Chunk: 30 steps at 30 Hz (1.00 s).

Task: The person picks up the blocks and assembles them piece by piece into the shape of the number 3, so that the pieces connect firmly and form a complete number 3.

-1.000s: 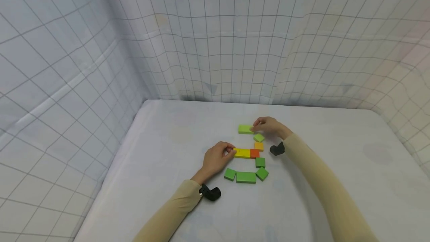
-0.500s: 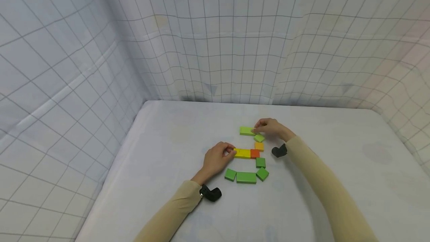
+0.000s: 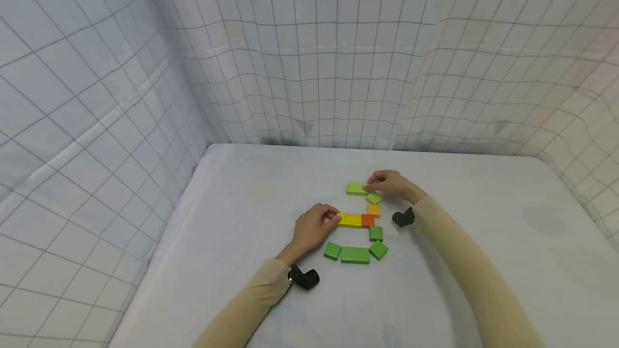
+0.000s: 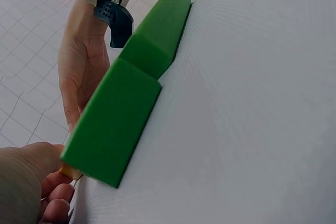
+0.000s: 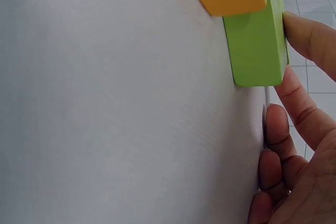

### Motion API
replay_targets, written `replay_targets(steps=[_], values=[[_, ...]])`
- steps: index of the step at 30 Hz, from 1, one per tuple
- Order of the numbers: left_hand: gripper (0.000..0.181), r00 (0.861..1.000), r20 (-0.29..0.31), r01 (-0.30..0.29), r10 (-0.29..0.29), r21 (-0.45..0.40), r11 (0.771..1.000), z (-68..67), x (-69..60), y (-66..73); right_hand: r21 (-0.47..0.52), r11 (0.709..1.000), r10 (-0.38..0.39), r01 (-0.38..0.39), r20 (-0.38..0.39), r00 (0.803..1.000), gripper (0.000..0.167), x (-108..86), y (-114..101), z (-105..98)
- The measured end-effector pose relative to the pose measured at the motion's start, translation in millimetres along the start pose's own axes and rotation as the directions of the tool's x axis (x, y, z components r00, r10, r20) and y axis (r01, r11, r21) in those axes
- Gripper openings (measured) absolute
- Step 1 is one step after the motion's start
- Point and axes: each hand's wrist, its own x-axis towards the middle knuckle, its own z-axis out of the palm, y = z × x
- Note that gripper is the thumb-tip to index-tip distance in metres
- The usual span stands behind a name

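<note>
My left hand (image 3: 311, 228) pinches the left end of a yellow block (image 3: 349, 220) between thumb and fingers. An orange-red block (image 3: 368, 221) touches that block's right end. Farther back, my right hand (image 3: 389, 182) holds the right end of a long light-green block (image 3: 357, 189) with thumb and finger. Just in front of it lies a small light-green block (image 3: 374, 197), turned at an angle, then an amber block (image 3: 374, 210). In the right wrist view, the small light-green block (image 5: 257, 51) partly hides the long one.
Nearer the person lie a green square block (image 3: 375, 233), an angled green block (image 3: 379, 250), a long green block (image 3: 355, 255) and a small green block (image 3: 332, 251). White cloth covers the table (image 3: 251, 197). Grid-patterned curtains (image 3: 309, 69) hang behind and beside it.
My right hand has slid the long light-green block a little to the right and toward me, closer to the small light-green block. My left hand has stayed on the yellow block.
</note>
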Motion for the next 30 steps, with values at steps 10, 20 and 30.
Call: replay_targets(steps=[10, 20, 30], values=[[0.020, 1.000, -0.012, -0.005, 0.005, 0.005, 1.000, 0.9, 0.3, 0.6, -0.011, 1.000, -0.008, 0.008, 0.004, 1.000, 0.038, -1.1, 0.7, 0.4], [0.020, 1.000, -0.021, -0.013, 0.013, 0.001, 1.000, 0.0, 0.9, 1.5, -0.013, 1.000, -0.014, 0.014, 0.006, 1.000, 0.040, -5.4, -3.0, -1.3], [0.020, 1.000, -0.023, -0.020, 0.020, 0.000, 1.000, 0.5, -0.7, 1.6, -0.020, 1.000, -0.023, 0.023, 0.004, 1.000, 0.043, -4.3, 0.9, 0.1]])
